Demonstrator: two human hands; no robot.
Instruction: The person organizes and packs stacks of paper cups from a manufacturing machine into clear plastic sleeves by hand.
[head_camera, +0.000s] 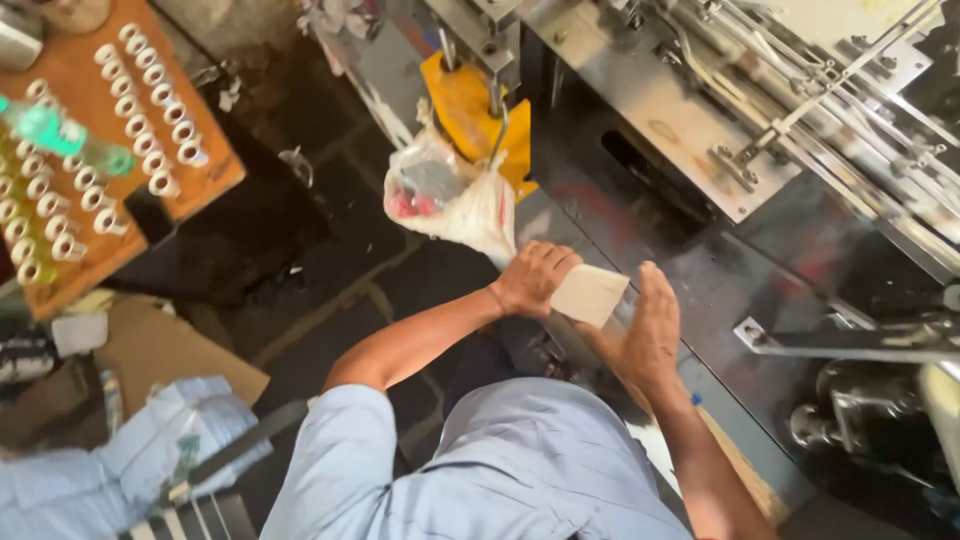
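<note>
1. Hands meet at the edge of a dark grey metal machine bed (700, 270); a person in a pale blue short-sleeved shirt (500, 470) leans over it, seen from above.
2. Between the hands lies a flat stack of cream-white paper blanks, roughly fan-shaped (590, 294); it rests at the near edge of the bed, tilted so its long axis runs from lower left to upper right.
3. The left hand (535, 278) is curled over the stack's left end, fingers closed onto the paper; it is the hand gripping, and the stack extends away from it to the right.
4. The right hand (650, 325) stands flat and upright on its edge, fingers straight and unclenched, palm pressed or nearly pressed against the stack's right side; whether it truly touches I cannot tell.
5. So the paper sits squeezed between a grasping left and a bracing right, both equally near.
6. Just above the left hand hangs a crumpled translucent plastic bag (450, 195) from a yellow machine part (465, 105); well apart at upper left, an orange wooden board (200, 180) carries rows of small white paper cups (150, 75).
</note>
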